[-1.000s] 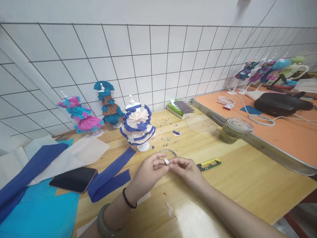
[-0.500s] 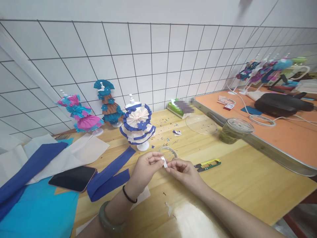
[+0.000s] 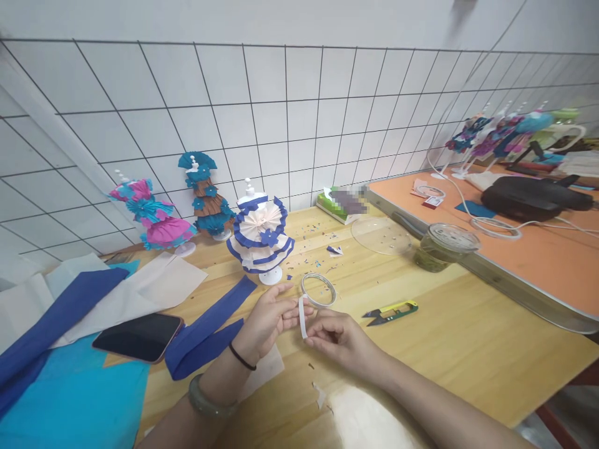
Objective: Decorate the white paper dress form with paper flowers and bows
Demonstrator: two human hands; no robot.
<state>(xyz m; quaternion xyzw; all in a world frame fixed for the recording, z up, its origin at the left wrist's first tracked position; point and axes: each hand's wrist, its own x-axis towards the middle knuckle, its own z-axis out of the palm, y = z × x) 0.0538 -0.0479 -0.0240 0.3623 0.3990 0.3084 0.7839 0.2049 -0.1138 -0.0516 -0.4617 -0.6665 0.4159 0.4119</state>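
Right hand (image 3: 340,340) pinches a white strip (image 3: 302,321) by its lower end; left hand (image 3: 269,319) meets its upper end, grip unclear. We judge this holds it extended above the surface (image 3: 444,349), near the tape roll (image 3: 332,294).

Reference item: lidded round container (image 3: 440,251), beside the metal edge of the orange table (image 3: 552,268). Immediately left of the container: clear disc (image 3: 369,237), flat. Behind it, leftward: green packet (image 3: 326,208), partly pixelated. Right of it: black bag (image 3: 524,196). Far left of it: phone (image 3: 138,337), screen dark.
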